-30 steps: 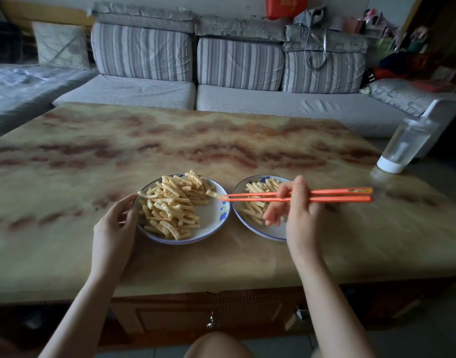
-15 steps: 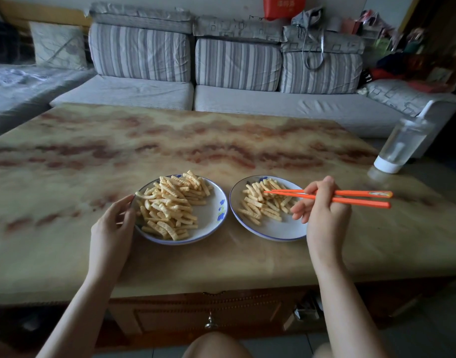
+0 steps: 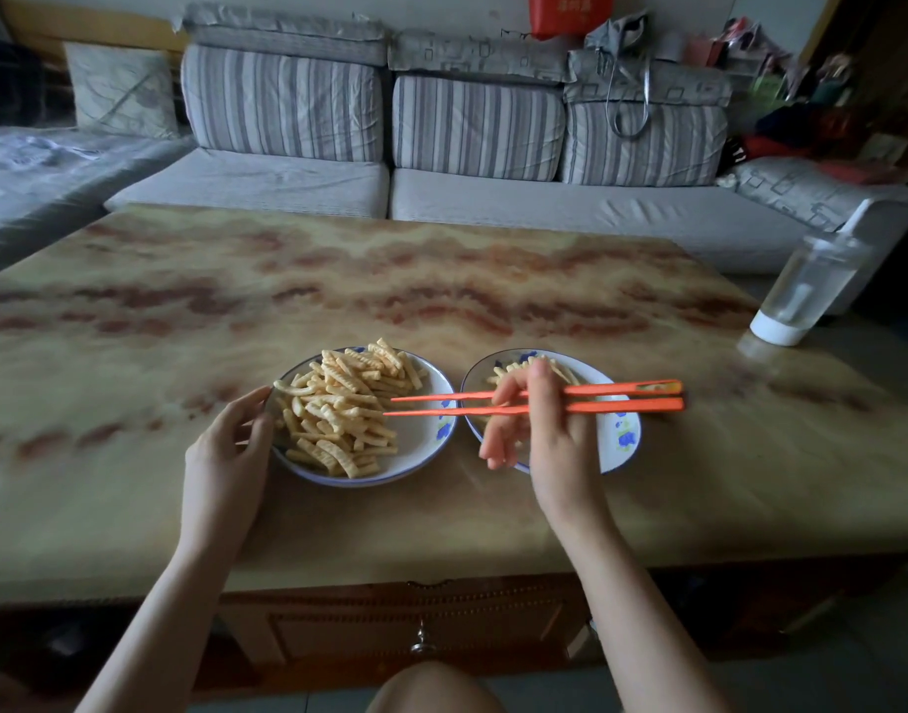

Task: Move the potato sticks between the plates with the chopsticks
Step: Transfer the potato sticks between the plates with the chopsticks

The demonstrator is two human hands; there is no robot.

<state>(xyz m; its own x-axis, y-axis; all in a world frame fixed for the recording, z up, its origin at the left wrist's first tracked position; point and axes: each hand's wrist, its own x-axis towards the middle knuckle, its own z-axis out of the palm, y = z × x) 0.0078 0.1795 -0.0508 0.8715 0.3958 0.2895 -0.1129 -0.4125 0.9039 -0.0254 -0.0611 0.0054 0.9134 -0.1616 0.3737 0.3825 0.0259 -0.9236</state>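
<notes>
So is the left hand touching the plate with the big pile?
Touching. The head view shows the left hand holding the left plate by its rim.

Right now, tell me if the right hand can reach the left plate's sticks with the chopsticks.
Probably yes. The right hand holds the chopsticks with their tips over the sticks in the left plate, slightly apart and empty. Nothing lies between; the left hand holds only its outer rim.
</notes>
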